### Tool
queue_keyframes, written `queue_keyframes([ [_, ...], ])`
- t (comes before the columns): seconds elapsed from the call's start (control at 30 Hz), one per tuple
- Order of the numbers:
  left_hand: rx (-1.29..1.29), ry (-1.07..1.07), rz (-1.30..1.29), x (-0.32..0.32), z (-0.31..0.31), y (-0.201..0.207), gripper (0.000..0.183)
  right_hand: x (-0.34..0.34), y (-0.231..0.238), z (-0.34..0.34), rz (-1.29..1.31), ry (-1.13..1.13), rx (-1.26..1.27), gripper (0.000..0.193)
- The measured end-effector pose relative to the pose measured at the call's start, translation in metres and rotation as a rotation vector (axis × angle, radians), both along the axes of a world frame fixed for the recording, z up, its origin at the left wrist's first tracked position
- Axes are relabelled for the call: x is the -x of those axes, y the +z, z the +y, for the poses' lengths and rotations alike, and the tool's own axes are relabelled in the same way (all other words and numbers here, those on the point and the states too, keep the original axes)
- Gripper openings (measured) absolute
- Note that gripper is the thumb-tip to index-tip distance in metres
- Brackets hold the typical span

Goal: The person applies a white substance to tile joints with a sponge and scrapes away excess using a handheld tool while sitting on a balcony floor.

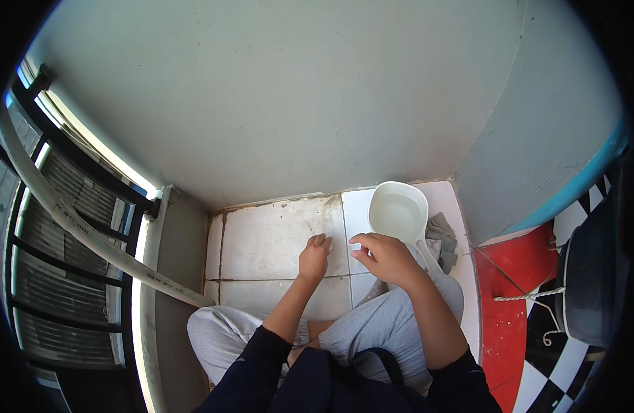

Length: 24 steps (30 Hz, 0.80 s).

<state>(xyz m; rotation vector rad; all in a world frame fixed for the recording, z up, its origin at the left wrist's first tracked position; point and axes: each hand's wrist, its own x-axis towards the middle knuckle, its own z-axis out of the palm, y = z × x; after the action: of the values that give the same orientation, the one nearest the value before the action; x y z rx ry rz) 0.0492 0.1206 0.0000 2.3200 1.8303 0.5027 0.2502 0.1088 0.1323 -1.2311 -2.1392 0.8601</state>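
Note:
My left hand (315, 257) hangs over the white tiled floor, its fingers loosely bent and slightly apart, with nothing visible in them. Facing it from the right, my right hand (387, 257) has a gap between its thumb and curved forefinger, and no object shows there. The two hands do not touch. Just beyond the right hand stands a white plastic water dipper (426, 219) with water in it. Its handle (432, 259) points back toward my right knee. A crumpled grey cloth (442, 237) lies on the floor to the right of the dipper.
My crossed legs in grey trousers (379, 316) fill the near floor. A grey wall (317, 96) rises ahead. On the left are a black metal railing (69, 275) and a pale pipe (89, 234). Red tile (503, 303) and a dark container (592, 275) with a rope are at right.

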Motion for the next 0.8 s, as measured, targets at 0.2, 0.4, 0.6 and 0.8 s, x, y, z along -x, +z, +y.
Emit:
queue_keyframes([
  [0.2, -0.11, -0.031, -0.046, 0.015, 0.079, -0.002, 0.04, 0.007, -0.006, 0.023, -0.038, 0.0, 0.005, 0.021],
  [0.4, -0.035, 0.05, -0.04, 0.009, 0.059, -0.004, 0.044, 0.008, -0.01, 0.025, -0.1, 0.038, 0.045, 0.021],
  [0.6, -0.024, 0.045, -0.049, -0.005, 0.01, -0.001, 0.043, 0.01, -0.008, 0.025, -0.078, 0.035, 0.066, 0.022],
  [0.8, 0.002, 0.127, -0.009, 0.011, 0.089, 0.005, 0.04, 0.017, -0.025, 0.032, -0.148, 0.066, 0.128, 0.022],
])
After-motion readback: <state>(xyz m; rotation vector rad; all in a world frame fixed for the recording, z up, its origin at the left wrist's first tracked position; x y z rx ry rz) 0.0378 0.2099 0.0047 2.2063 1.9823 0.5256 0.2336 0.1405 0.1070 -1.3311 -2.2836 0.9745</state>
